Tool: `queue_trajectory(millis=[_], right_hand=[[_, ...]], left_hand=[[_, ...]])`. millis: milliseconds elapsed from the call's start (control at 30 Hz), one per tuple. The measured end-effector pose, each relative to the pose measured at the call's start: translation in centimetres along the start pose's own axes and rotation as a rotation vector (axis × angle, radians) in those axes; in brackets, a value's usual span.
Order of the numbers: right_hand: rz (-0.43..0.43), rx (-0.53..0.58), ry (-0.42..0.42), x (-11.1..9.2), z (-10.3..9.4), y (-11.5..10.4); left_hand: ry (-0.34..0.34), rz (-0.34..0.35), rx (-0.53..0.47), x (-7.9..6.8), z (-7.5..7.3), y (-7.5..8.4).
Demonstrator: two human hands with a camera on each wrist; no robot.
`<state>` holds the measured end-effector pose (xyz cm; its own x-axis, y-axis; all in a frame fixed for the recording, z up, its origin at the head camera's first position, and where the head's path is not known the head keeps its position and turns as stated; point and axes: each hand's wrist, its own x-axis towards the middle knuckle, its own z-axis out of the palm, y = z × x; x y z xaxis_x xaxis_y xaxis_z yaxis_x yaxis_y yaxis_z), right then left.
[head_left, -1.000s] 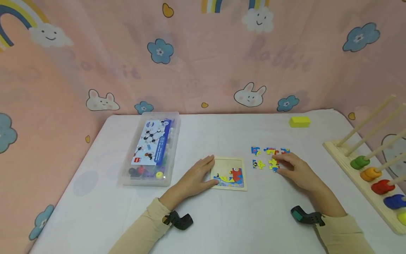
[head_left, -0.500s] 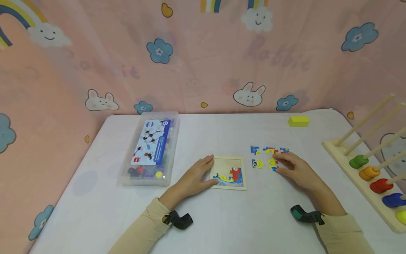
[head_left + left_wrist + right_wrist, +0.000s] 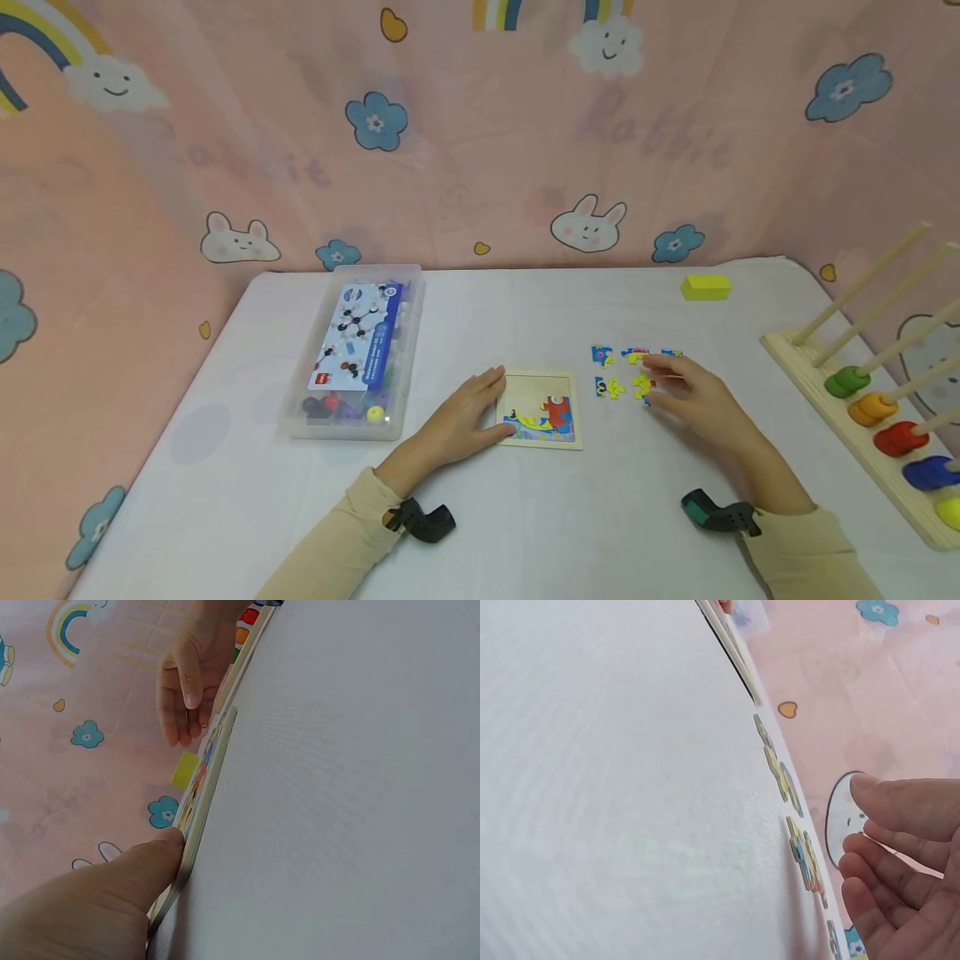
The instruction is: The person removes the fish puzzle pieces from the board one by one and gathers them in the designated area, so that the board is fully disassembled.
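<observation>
My left hand (image 3: 461, 418) rests along the left side of a square wooden puzzle tray (image 3: 538, 384), its thumb on the lower left part of the rim. In the left wrist view, that thumb (image 3: 139, 870) presses on the tray's edge. Joined puzzle pieces (image 3: 553, 419) with red, yellow and blue print fill the tray's bottom and right side; bare wood shows at upper left. My right hand (image 3: 701, 400) hovers over loose puzzle pieces (image 3: 642, 385), partly hiding some. The right wrist view shows its fingers (image 3: 877, 870) loosely bent and apart from the thumb, holding nothing.
Left of the tray lies a clear plastic case (image 3: 352, 350) with a molecular model label. A yellow block (image 3: 706, 287) sits at the back right. Along the right edge stands a wooden bead rack (image 3: 862, 433) with upright pegs. More loose pieces (image 3: 609, 387) lie beside the tray.
My right hand has shifted slightly left over the loose pieces, its thumb and fingers now a little further apart. The left hand and tray have stayed in place.
</observation>
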<state>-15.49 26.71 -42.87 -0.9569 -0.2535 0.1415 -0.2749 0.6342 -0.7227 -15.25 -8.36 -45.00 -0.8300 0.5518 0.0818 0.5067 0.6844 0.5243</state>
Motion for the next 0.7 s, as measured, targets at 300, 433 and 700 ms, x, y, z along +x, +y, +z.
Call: queue_trajectory(millis=[300,433,700], right_hand=[[0.032,0.032,-0.108,0.3,1.0,-2.6],[0.035,0.013,-0.150,0.2,2.0,-3.7],[-0.026,0.078,-0.202,0.6,4.5,-5.1]], left_hand=[[0.000,0.004,0.002,0.0,0.0,-0.2],[-0.007,0.002,-0.003,0.0,0.0,-0.2],[-0.011,0.011,0.008,0.1,0.0,-0.2]])
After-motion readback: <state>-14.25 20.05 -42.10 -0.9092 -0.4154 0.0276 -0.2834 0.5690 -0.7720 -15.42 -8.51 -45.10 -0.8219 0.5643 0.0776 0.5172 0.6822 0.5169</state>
